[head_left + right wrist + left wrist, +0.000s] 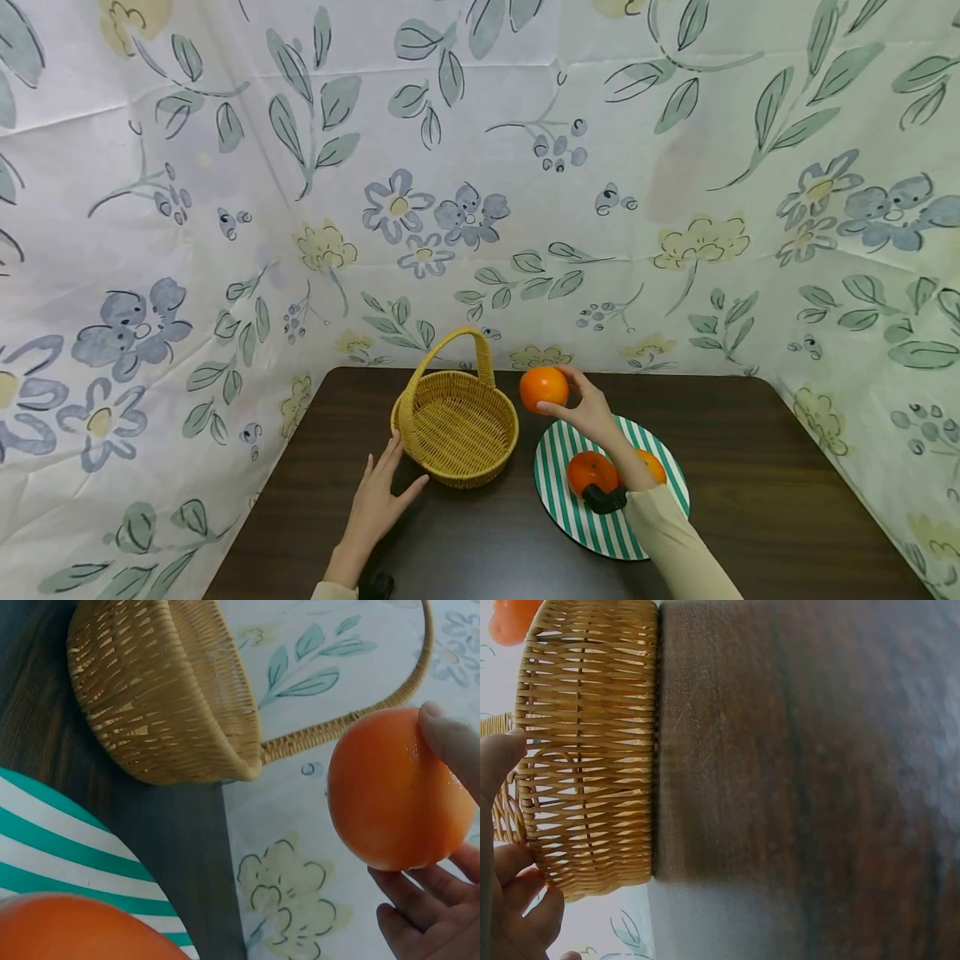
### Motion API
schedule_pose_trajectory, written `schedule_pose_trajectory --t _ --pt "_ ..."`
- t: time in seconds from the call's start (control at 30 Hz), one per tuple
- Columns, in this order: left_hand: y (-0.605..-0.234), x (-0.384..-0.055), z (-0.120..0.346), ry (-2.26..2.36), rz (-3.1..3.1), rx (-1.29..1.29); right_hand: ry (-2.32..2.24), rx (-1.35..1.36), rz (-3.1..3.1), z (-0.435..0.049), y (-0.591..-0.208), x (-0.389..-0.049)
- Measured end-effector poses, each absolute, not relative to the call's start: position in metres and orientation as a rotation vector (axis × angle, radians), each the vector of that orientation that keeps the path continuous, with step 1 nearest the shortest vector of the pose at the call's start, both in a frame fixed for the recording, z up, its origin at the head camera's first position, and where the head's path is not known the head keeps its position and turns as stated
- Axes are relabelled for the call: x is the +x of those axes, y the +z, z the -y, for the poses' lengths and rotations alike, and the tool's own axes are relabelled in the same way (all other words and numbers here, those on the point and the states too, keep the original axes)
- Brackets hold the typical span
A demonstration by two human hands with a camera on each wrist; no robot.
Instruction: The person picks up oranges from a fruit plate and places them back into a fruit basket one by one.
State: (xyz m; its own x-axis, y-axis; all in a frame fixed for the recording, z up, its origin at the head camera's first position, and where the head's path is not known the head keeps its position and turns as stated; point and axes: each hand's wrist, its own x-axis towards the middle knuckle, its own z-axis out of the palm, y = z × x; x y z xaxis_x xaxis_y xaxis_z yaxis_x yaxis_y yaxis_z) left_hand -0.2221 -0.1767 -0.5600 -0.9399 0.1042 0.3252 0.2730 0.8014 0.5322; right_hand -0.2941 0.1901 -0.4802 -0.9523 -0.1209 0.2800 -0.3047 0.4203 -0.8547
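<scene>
An orange (543, 389) is held in the air by my right hand (588, 413), between thumb and fingers, just right of the basket. The yellow wicker basket (459, 429) with its tall arched handle stands on the table, and nothing shows inside it in the head view. My left hand (377, 500) is at the basket's near left side, its fingers straight and touching the rim. Below my right forearm lies a round green-and-white striped plate (555, 446). On it sit two more oranges, one in front (591, 472) and one (652, 467) partly hidden by the forearm.
The dark wooden table (765, 483) reaches back to a floral cloth (525, 208) hanging behind it and along both sides. Black wrist straps show on both arms. In the right wrist view, the plate's edge (90, 847) lies close beside the basket.
</scene>
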Motion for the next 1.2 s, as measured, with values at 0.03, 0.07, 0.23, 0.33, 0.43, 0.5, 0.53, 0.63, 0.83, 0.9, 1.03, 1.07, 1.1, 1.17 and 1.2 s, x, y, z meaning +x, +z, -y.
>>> schedule_pose_trajectory --t 0.03,0.07,0.23,0.33,0.43,0.5,0.53,0.63,0.83,0.9,1.03,1.07,1.1,1.17,1.2 --pt "-0.56 -0.222 0.177 -0.862 2.71 -0.289 1.565 0.377 2.493 -0.189 -0.48 -0.295" --pt "-0.561 -0.222 0.177 -0.858 2.709 -0.289 1.571 0.379 2.49 -0.187 -0.48 -0.296" --pt "-0.56 -0.222 0.177 -0.851 2.708 -0.284 1.576 0.404 2.477 -0.18 -0.482 -0.299" --pt "-0.561 -0.222 0.177 -0.852 2.709 -0.286 1.583 0.405 2.488 -0.177 -0.483 -0.301" --pt "-0.562 -0.222 0.177 -0.852 2.704 -0.287 1.6 0.393 2.5 -0.174 -0.483 -0.303" --pt "-0.562 -0.222 0.177 -0.851 2.697 -0.288 1.61 0.397 2.499 -0.172 -0.484 -0.304" --pt "-0.561 -0.222 0.177 -0.852 2.693 -0.286 1.622 0.399 2.492 -0.17 -0.484 -0.304" --pt "-0.561 -0.222 0.176 -0.854 2.68 -0.284 1.641 0.405 2.481 -0.167 -0.484 -0.305" --pt "-0.563 -0.221 0.177 -0.833 2.66 -0.274 1.617 0.404 2.499 -0.159 -0.485 -0.307" --pt "-0.563 -0.221 0.177 -0.829 2.656 -0.272 1.618 0.407 2.492 -0.156 -0.486 -0.309" --pt "-0.562 -0.222 0.177 -0.836 2.659 -0.276 1.623 0.408 2.481 -0.152 -0.488 -0.312" --pt "-0.562 -0.222 0.177 -0.839 2.662 -0.279 1.626 0.408 2.476 -0.151 -0.488 -0.312" --pt "-0.562 -0.222 0.177 -0.839 2.666 -0.28 1.624 0.407 2.474 -0.15 -0.488 -0.312" --pt "-0.563 -0.222 0.177 -0.844 2.671 -0.28 1.625 0.399 2.472 -0.148 -0.488 -0.312" --pt "-0.563 -0.222 0.177 -0.843 2.675 -0.278 1.625 0.397 2.47 -0.147 -0.488 -0.312"
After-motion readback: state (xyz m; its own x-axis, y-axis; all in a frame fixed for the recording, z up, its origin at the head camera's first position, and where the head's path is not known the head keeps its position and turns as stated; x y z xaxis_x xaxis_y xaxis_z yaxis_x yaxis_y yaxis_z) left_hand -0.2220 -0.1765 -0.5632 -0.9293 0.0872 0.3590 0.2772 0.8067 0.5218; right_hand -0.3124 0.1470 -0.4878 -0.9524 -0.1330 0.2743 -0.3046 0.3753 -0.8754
